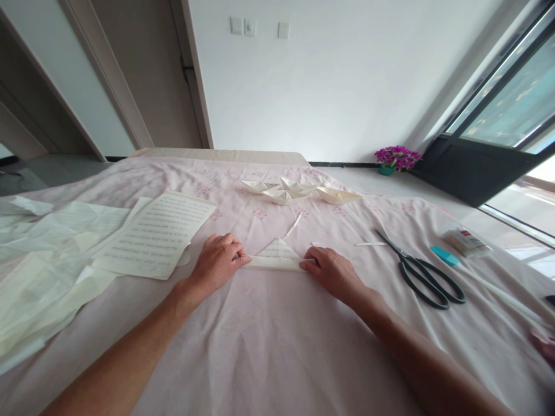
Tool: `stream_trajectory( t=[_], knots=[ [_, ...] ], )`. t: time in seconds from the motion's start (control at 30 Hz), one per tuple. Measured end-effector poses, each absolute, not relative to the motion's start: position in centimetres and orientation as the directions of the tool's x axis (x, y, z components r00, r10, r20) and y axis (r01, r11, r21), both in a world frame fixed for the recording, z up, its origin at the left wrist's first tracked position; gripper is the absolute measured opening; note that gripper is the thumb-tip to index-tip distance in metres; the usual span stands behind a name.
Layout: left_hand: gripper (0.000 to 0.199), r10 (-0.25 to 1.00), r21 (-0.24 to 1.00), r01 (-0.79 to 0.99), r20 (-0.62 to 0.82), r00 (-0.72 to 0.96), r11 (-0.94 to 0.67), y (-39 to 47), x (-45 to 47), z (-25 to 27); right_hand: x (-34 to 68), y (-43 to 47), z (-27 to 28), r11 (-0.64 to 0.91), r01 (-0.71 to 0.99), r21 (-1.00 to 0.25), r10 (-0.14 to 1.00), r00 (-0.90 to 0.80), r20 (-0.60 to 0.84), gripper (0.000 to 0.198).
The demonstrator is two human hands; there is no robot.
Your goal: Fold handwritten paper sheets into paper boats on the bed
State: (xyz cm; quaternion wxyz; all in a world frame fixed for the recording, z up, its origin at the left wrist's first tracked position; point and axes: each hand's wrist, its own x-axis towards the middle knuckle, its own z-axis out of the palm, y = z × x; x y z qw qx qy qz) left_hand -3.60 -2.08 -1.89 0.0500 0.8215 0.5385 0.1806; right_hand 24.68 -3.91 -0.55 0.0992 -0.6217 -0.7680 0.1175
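Note:
Between my hands lies a folded sheet of paper point(277, 254), a triangle with a flat band along its near edge and writing on its face. The left end of that band is pinched by my left hand point(221, 255), thumb against curled fingers. At the band's right end, my right hand point(332, 268) grips in the same way. A thin paper strip point(293, 225) lies just beyond the triangle's peak. Farther back sit several folded paper boats point(286, 195), with one boat point(338, 196) slightly apart on the right.
Written sheets point(160, 237) and crumpled paper point(52, 271) cover the left side. On the right lie black-handled scissors point(422, 274), a blue-tipped white stick point(446, 255) and a small clear pack point(466, 241). A pink patterned cloth point(260, 346) covers the surface. Purple flowers point(396, 156) stand on the floor beyond.

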Motion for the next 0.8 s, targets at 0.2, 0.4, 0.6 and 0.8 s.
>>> stream_trajectory(
  t=[0.2, 0.4, 0.6, 0.8],
  knots=[
    [0.02, 0.876, 0.2, 0.871, 0.288, 0.386, -0.449, -2.2, -3.5, -2.1, 24.7, -4.2, -1.0, 0.244, 0.925, -0.291, 0.97, -0.235, 0.064, 0.014],
    [0.012, 0.813, 0.079, 0.87, 0.405, 0.418, -0.487, -3.1, -2.9, -1.9, 24.6, -4.3, -1.2, 0.272, 0.928, -0.254, 0.962, -0.257, 0.093, 0.013],
    [0.04, 0.576, -0.068, 0.665, 0.439, 0.69, -0.744, -3.4, -2.0, -2.6, 24.3, -4.4, -0.9, 0.254, 0.94, -0.226, 0.967, -0.246, 0.064, 0.014],
    [0.055, 0.544, -0.099, 0.582, 0.259, 0.798, -0.807, -3.9, -1.6, -2.3, 24.2, -4.3, -1.0, 0.234, 0.948, -0.217, 0.972, -0.23, 0.044, 0.013]
  ],
)
